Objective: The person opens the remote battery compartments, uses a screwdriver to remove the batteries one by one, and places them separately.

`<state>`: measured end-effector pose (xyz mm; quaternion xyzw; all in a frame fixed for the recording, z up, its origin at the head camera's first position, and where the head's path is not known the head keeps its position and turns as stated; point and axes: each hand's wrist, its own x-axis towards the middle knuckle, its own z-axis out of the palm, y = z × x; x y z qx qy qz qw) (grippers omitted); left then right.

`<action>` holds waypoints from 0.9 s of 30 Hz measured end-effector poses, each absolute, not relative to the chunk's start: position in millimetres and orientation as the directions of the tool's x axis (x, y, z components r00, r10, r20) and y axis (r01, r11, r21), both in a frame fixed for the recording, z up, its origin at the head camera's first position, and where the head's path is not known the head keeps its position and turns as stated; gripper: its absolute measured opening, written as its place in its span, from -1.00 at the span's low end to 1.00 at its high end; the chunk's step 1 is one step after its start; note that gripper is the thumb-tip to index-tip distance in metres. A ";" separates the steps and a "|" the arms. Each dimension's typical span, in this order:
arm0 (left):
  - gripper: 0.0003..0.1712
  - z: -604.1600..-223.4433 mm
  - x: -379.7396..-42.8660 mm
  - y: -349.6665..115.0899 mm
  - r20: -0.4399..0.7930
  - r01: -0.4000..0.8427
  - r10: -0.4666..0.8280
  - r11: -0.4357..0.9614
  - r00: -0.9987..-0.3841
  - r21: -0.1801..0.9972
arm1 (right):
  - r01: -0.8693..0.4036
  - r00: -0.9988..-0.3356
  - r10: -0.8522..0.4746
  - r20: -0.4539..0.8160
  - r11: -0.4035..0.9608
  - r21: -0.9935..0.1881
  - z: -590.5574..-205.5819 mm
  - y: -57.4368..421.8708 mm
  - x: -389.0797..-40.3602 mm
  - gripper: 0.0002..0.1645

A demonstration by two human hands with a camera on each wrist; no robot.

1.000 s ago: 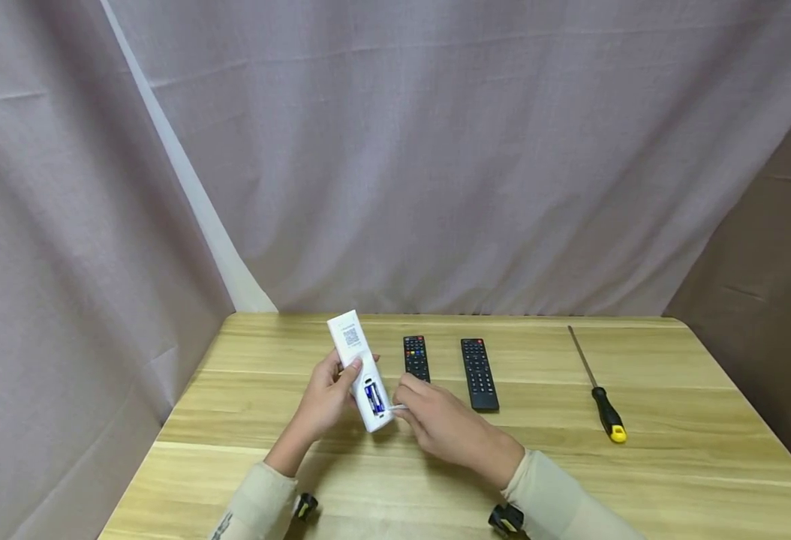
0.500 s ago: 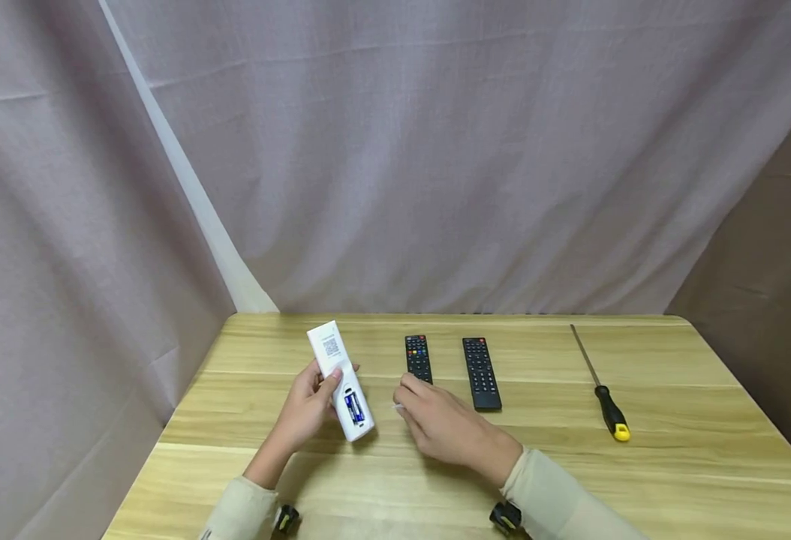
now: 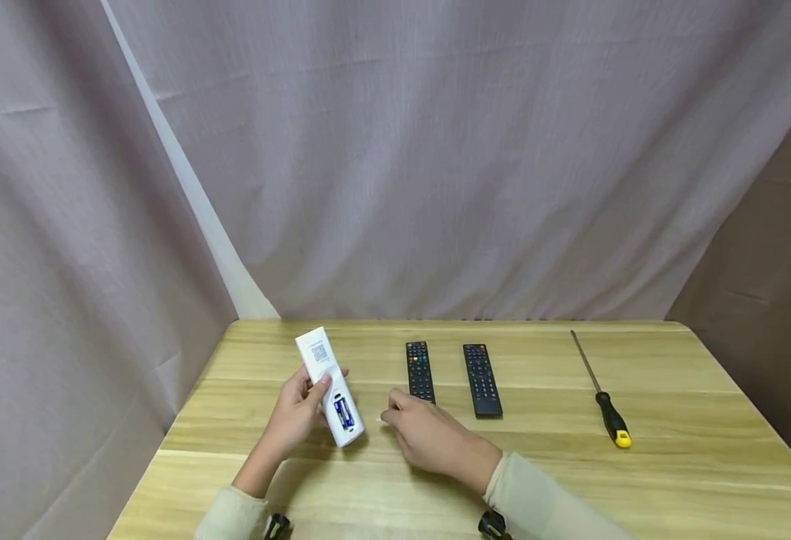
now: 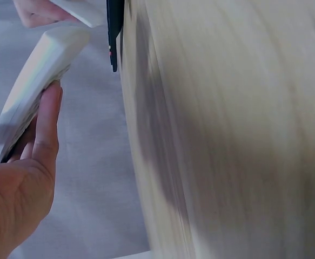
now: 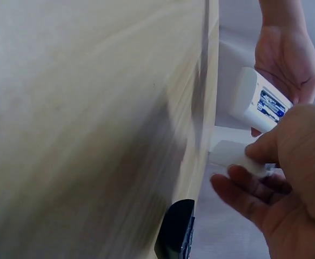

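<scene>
A white remote control (image 3: 317, 354) is tilted back side up in my left hand (image 3: 290, 420), thumb across its back and fingers underneath. Its battery compartment is uncovered, and blue batteries (image 3: 344, 413) lie inside. To the right of it, over the table, my right hand (image 3: 432, 439) pinches a white battery cover (image 5: 230, 154) between thumb and fingers. Most of that cover is hidden by the hand in the head view. The left wrist view shows the remote's button side turned toward the fingers of my left hand.
Two black remote controls lie on the wooden table (image 3: 679, 420): one (image 3: 419, 367) just beyond my right hand, partly covered by it, the other (image 3: 482, 381) to its right. Farther right lies a screwdriver (image 3: 612, 420) with a black and yellow handle. A curtain (image 3: 436, 165) hangs behind.
My left hand has moved left and nearer with the white remote, away from the right hand. The battery cover, earlier at the compartment's edge, is now apart from the remote in my right hand.
</scene>
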<state>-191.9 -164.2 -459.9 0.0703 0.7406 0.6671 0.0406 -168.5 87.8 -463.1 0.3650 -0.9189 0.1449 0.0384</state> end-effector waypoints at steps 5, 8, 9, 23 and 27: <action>-0.56 -460.4 -190.8 -164.2 0.034 0.050 0.159 0.095 -0.987 0.994 | -0.663 -0.747 -0.655 0.114 0.722 -0.200 -464.2 84.2 -169.3 -0.73; -0.58 -460.5 -191.1 -164.3 0.035 0.049 0.156 0.091 -0.987 0.995 | -0.669 -0.743 -0.664 0.083 0.729 -0.148 -465.8 80.8 -168.9 -0.71; -0.58 -460.7 -191.2 -164.3 0.035 0.049 0.153 0.091 -0.988 0.995 | -0.673 -0.739 -0.669 0.076 0.729 -0.128 -466.8 79.5 -168.7 -0.69; -0.60 -461.8 -191.3 -166.7 0.115 0.134 0.147 0.124 -0.982 0.983 | -0.734 -0.675 -0.736 0.052 0.677 0.050 -477.4 66.2 -164.6 -0.69; -0.62 -460.6 -191.4 -167.4 0.118 0.137 0.137 0.138 -0.983 0.981 | -0.737 -0.670 -0.741 0.046 0.672 0.072 -480.1 62.9 -163.9 -0.72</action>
